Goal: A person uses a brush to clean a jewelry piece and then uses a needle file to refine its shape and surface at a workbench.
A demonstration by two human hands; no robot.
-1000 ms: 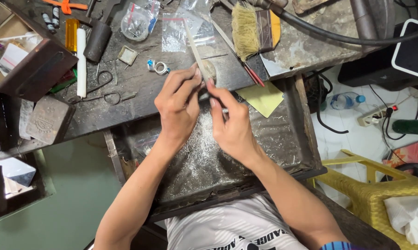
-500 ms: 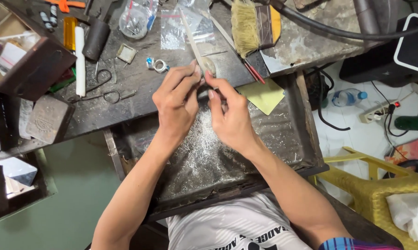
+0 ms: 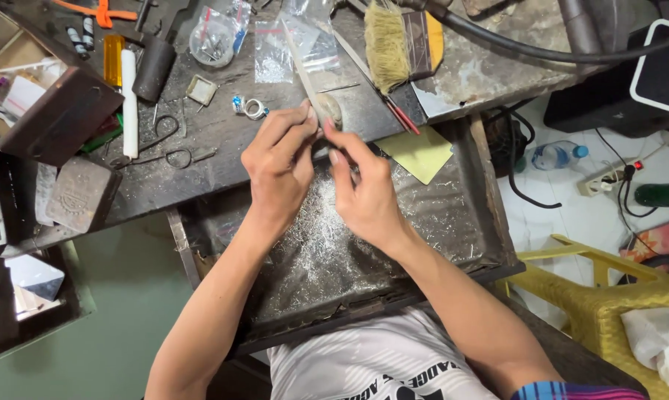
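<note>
Both hands are meeting over the front edge of the worktop (image 3: 201,185), just above the drawer tray (image 3: 453,222). The left hand (image 3: 279,167) is pinching a small piece (image 3: 321,152) between thumb and fingertips; most of it is hidden, so its exact shape is not readable. The right hand (image 3: 364,192) is closing its grip on a thin file (image 3: 299,63), whose pale blade is running up and away past the fingers.

Handling, as a judgement: the piece is looking tiny, light and hard (likely metal, given the shavings), so it is apt to slip or spring from the fingers; it wants a firm pinch by its edges, braced against the worktop. The file is stiff and slim, best held low near the work.

The tray below is lying thick with glinting filings, which would hide anything dropped. The worktop is dark, scuffed and crowded: a ring (image 3: 254,109) near the left hand, a brush (image 3: 386,41), scissors (image 3: 175,152), a yellow sheet (image 3: 422,153). A black hose (image 3: 542,52) is crossing behind. Elbow room is tight.
</note>
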